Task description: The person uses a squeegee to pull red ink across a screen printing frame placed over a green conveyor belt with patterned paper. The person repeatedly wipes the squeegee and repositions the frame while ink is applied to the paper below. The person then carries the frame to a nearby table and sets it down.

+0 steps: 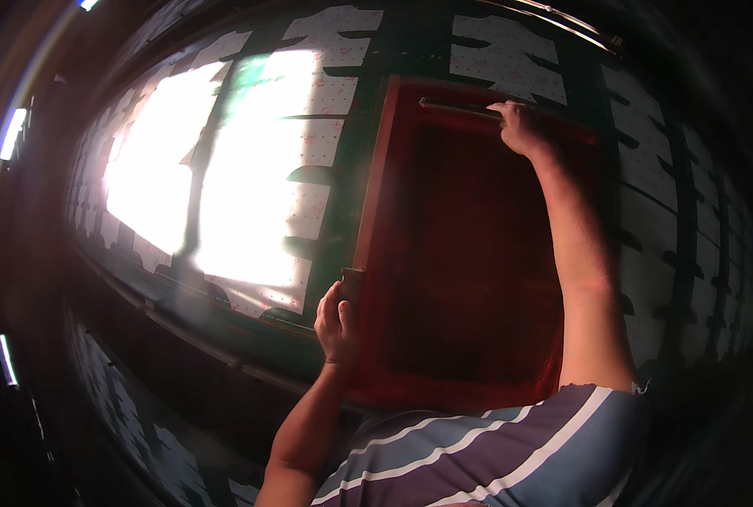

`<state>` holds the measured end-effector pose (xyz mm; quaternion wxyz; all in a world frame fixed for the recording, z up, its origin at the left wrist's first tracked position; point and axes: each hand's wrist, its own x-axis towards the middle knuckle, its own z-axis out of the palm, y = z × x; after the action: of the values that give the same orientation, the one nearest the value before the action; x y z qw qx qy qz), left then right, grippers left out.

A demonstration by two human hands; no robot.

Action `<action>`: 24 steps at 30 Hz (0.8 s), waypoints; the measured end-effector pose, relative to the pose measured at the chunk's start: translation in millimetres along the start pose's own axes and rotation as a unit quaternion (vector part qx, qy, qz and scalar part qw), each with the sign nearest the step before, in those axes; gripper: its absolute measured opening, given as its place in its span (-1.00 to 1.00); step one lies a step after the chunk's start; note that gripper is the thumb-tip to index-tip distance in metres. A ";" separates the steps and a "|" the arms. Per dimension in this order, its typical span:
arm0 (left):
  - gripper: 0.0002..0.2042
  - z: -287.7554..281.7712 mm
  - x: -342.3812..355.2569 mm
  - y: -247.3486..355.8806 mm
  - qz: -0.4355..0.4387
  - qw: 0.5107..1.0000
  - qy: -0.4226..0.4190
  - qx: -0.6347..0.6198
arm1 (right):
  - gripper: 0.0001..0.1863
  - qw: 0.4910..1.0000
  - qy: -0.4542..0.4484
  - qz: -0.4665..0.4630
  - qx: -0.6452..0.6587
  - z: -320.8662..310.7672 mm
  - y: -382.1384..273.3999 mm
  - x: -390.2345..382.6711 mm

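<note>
A red-stained screen frame point(454, 245) lies on a green table point(338, 211). My right hand point(522, 128) is closed on a long, narrow squeegee bar point(452, 106) lying across the far end of the screen, my arm stretched over its right side. My left hand point(335, 325) is at the frame's left edge, fingers curled on a small dark bracket point(350, 284). Pale printed fabric pieces point(317, 139) lie around the screen on the green surface, washed out by bright light at the left.
Rows of more cut pieces point(647, 177) continue to the right and at the far side point(503, 51). A metal rail point(571, 21) runs along the far edge. Below the table's left edge, another surface with pale pieces point(174, 448) shows in shadow.
</note>
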<state>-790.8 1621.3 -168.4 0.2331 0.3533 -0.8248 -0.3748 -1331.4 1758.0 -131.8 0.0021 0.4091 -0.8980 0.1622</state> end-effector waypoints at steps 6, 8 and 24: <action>-0.53 -1.3 1.8 5.5 0.004 1.000 0.002 0.016 | -0.52 0.993 -0.111 0.030 -0.031 -31.5 -8.6 -2.8; -0.56 -0.8 2.7 5.7 0.005 1.000 0.005 0.006 | -0.51 0.989 -0.136 0.041 -0.036 -39.9 -22.4 -16.6; -0.64 13.6 6.9 -22.0 0.020 0.997 0.037 -0.066 | -0.51 0.987 -0.163 0.008 0.008 -45.3 -183.8 -289.6</action>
<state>-795.1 1611.9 -193.1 0.2936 0.3345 -0.7960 -0.4103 -1009.4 1871.2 -75.2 -0.1487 0.4232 -0.8881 0.1003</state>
